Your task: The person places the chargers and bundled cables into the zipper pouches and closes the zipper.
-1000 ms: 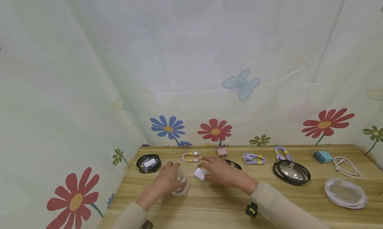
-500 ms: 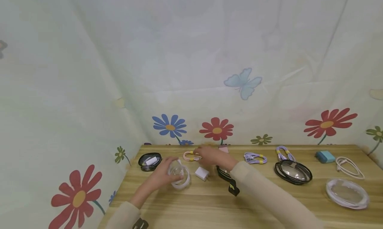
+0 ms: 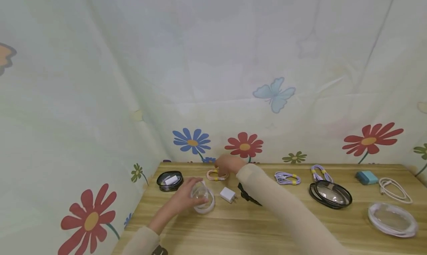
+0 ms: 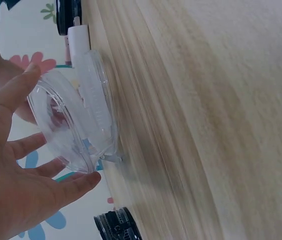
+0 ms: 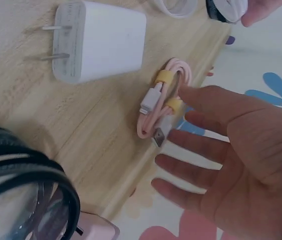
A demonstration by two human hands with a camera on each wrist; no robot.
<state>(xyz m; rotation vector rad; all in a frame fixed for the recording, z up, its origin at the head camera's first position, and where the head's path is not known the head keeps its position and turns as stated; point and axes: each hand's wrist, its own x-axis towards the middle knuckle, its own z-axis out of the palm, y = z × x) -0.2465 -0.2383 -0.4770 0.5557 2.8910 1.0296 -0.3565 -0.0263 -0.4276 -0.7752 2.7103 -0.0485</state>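
My left hand [image 3: 185, 196] holds up the lid of a small round clear case with white trim [image 3: 207, 209], thumb on one side and fingers on the other. In the left wrist view the clear lid [image 4: 61, 122] tilts away from its base [image 4: 93, 92]. At the back of the table, my right hand [image 3: 231, 164] is over a coiled pink cable [image 3: 211, 176]. The right wrist view shows its thumb and forefinger right at the cable [image 5: 143, 131], the other fingers extended. A white charger [image 3: 228, 195] lies between the hands, prongs to the right.
A black-rimmed round case [image 3: 169, 185] with a white item inside sits at left. Another black case [image 5: 56, 175] is partly under the right forearm, beside a pink charger [image 5: 96, 227]. Rightward lie purple cables [image 3: 287, 178], a black case [image 3: 330, 194], a blue charger [image 3: 368, 177] and a white case [image 3: 393, 219].
My right hand has moved from beside the white charger back and left to the pink cable. The left hand still holds the clear case, its lid now raised further from the base.
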